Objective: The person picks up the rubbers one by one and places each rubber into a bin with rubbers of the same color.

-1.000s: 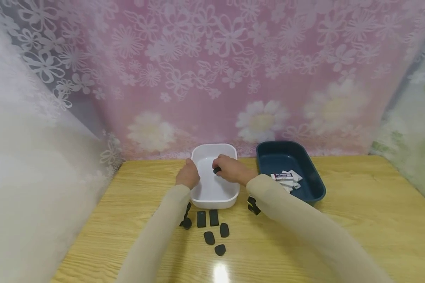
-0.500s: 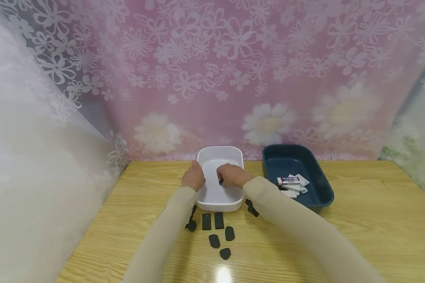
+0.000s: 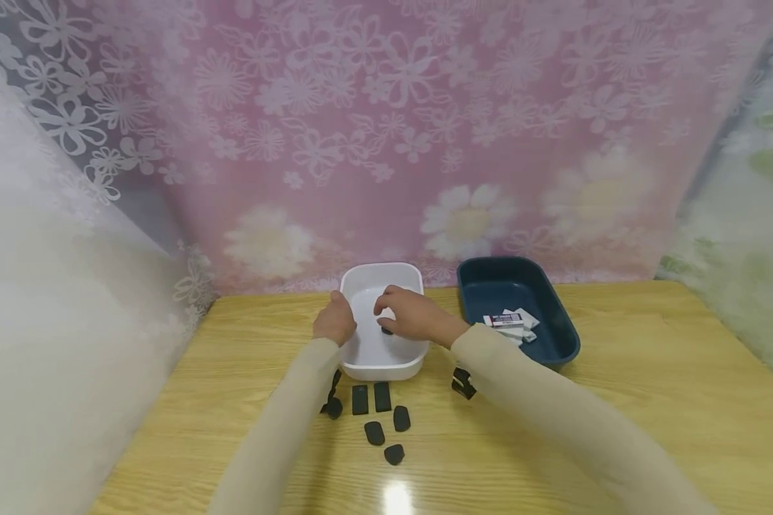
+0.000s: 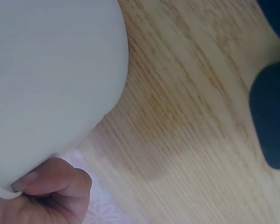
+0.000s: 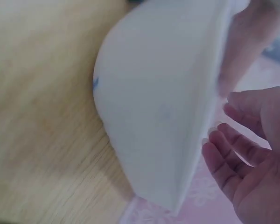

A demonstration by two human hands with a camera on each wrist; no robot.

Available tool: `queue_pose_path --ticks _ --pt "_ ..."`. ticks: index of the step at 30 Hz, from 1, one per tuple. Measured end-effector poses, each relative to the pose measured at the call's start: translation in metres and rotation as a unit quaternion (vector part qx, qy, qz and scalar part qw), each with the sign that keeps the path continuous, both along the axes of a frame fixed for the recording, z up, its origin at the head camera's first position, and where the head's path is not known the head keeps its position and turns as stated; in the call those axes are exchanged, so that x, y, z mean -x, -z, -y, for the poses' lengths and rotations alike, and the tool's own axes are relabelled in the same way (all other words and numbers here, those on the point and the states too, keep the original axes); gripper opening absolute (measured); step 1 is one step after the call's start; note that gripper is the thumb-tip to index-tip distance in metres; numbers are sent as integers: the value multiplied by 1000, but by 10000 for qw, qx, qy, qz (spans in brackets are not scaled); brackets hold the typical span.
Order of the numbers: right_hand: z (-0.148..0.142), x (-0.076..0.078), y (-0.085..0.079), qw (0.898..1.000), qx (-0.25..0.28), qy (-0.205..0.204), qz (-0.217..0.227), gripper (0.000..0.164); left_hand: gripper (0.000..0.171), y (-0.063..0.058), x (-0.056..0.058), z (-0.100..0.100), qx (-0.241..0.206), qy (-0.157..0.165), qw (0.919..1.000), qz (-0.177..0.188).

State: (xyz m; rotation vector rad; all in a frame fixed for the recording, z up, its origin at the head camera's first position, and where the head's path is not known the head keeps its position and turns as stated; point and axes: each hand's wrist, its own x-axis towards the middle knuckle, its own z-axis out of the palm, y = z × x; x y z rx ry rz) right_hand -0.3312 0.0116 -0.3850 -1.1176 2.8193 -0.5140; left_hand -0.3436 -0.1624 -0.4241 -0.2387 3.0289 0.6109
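Note:
A white plastic bin (image 3: 381, 373) stands at the back of the wooden table. My left hand (image 3: 335, 320) grips its left rim, the fingertips pinching the edge in the left wrist view. Over the inside of the bin, my right hand (image 3: 412, 315) has its fingers spread and loosely bent. Its fingers hold nothing in the right wrist view. Just below the right thumb a small black piece (image 3: 386, 330) shows on the bin floor, partly hidden by the hand.
Before the bin lie flat black pieces: two rectangular ones (image 3: 359, 400) and several rounded ones (image 3: 374, 433). At right stands a dark blue bin (image 3: 489, 287) with white erasers (image 3: 504, 320) in it. A flowered pink cloth (image 3: 361, 143) hangs behind the table.
My right hand lowered the small black piece into the white bin and let it go; its fingers have now spread. The left hand has stayed at the rim. The head view shifted slightly.

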Motion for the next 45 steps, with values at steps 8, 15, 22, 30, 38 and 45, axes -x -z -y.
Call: queue_pose_path --ticks 8,15,22,30,38,45 --pt "-18 -57 -10 9926 658 -741 -703 14 47 -3 0 5 26 32 10000 59" --pt "-36 -106 10 9915 27 -1219 -464 18 49 1 -1 -2 -51 135 9998 110" --pt "-37 -115 35 9925 -655 -1025 -152 23 49 3 4 1 -23 169 9998 105" --pt "-36 -115 49 9916 -273 -1255 -154 18 50 1 1 -1 -4 156 9997 192" --pt "-37 -111 42 9920 235 -1186 360 17 55 -2 -3 -2 -99 145 9997 175" --pt "-35 -86 4 9854 1159 -1080 622 22 49 -3 -2 -3 -13 118 9999 80"
